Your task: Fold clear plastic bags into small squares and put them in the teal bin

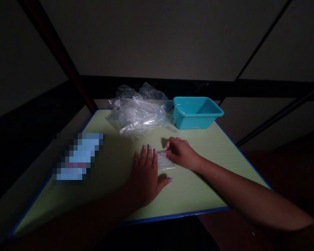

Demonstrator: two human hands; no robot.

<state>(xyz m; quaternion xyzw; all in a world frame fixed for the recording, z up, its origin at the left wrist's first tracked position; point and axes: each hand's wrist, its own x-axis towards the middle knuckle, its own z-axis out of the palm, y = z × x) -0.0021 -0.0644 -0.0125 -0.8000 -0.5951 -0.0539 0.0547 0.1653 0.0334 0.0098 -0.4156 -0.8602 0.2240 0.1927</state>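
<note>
A small, flat piece of clear plastic, like a folded bag, lies on the table in front of me. My left hand is spread flat, palm down, its fingers covering the left part of the plastic and its thumb out to the side. At the upper right edge of the plastic is my right hand, fingers curled in and thumb lying on that edge. How firmly it grips there is hard to see.
A loose heap of clear plastic bags lies at the back of the table. To its right stands a turquoise plastic bin. On the left is a blurred-out, light blue rectangular object. Dark panels rise behind the table.
</note>
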